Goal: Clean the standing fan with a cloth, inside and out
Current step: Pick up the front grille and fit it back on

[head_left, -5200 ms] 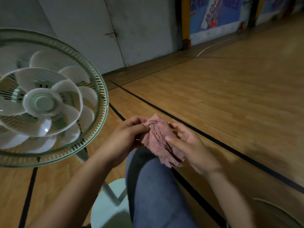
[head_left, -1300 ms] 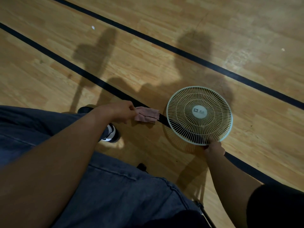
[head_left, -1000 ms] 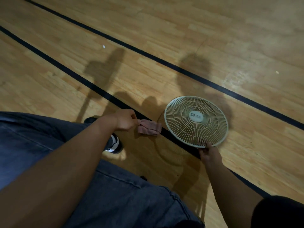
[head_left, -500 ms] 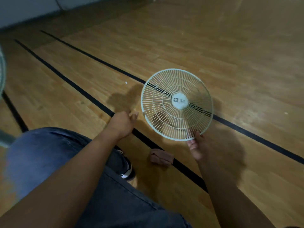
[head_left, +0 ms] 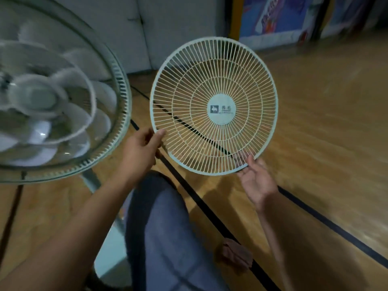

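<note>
I hold the detached front grille [head_left: 214,108], a pale round wire guard with a logo disc at its centre, up in front of me. My left hand [head_left: 140,148] grips its lower left rim, thumb on the front. My right hand [head_left: 255,179] holds the lower right rim, fingers behind the wires. The standing fan [head_left: 52,97] stands at the left with its white blades bare inside the rear guard. The pink cloth [head_left: 234,255] lies crumpled on the floor by my right leg, in neither hand.
The fan's pole [head_left: 92,181] and round white base [head_left: 109,255] stand beside my jeans-clad leg [head_left: 168,238]. Black court lines [head_left: 315,211] cross the wooden floor. A grey wall [head_left: 172,28] and coloured posters [head_left: 279,15] are behind.
I dropped the cloth from my left hand onto the floor. The grille was lifted off the floor and raised upright; my left hand now grips its rim too. My view swung up toward the fan.
</note>
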Motion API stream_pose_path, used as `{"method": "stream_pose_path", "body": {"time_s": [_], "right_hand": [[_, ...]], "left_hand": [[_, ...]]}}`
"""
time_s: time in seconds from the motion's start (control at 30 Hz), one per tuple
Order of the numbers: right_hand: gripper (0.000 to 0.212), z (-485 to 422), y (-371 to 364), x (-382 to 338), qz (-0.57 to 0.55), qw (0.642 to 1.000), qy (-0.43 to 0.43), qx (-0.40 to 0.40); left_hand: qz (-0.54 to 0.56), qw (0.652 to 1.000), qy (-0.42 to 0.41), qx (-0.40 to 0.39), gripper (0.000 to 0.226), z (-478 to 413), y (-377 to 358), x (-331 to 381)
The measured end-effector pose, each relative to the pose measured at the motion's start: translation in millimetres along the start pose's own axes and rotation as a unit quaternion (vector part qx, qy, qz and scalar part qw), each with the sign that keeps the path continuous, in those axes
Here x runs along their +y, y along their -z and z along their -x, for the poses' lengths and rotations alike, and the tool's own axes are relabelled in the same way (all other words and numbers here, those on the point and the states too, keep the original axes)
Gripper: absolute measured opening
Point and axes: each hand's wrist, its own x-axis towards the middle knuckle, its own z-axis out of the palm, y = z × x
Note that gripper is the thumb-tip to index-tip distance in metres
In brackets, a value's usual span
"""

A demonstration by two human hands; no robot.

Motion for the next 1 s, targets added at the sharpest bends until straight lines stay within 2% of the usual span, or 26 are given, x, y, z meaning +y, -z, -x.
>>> {"method": "stream_pose_path", "body": {"time_s": [0.13, 0.23, 0.4, 0.5, 0.63, 0.7, 0.73, 0.9, 1.0], "right_hand": [[0.046, -14.5, -53.2, 11.0, 0.014, 0.994, -0.017, -0.105], [0.052, -16.1, -102.4, 26.5, 0.022, 0.990, -0.009, -0.140], [0.068, -6.2, -186.9, 60.1, 0.033, 0.986, -0.012, -0.165], [0.062, -5.4, -218.2, 78.5, 0.070, 0.982, -0.012, -0.176], [0.056, -4.8, -255.7, 102.1, 0.176, 0.967, 0.010, -0.184], [0.031, -4.9, -265.5, 110.1, 0.209, 0.955, 0.036, -0.209], [0.025, -5.3, -270.6, 113.8, 0.221, 0.950, 0.047, -0.218], [0.031, -18.5, -273.9, 134.5, 0.257, 0.937, 0.061, -0.228], [0.021, -31.1, -267.6, 147.6, 0.268, 0.936, 0.044, -0.223]], "left_hand": [[-0.017, 0.997, -0.023, 0.072, 0.030, 10.3, 63.8, 8.7], [-0.025, 0.992, -0.038, 0.116, 0.034, 22.5, 110.1, 9.4], [-0.037, 0.978, -0.056, 0.200, 0.024, 50.0, 176.9, 6.8], [-0.030, 0.973, -0.057, 0.222, 0.024, 66.1, 204.1, 5.4], [-0.015, 0.962, -0.051, 0.267, 0.018, 83.6, 234.6, 0.0], [-0.027, 0.959, -0.047, 0.279, 0.019, 90.9, 241.9, -4.2], [-0.037, 0.956, -0.043, 0.289, 0.020, 93.3, 246.0, -7.5], [-0.077, 0.944, -0.020, 0.319, 0.018, 98.6, 252.6, -23.0], [-0.082, 0.944, -0.002, 0.321, 0.019, 99.8, 251.3, -29.9]]}}
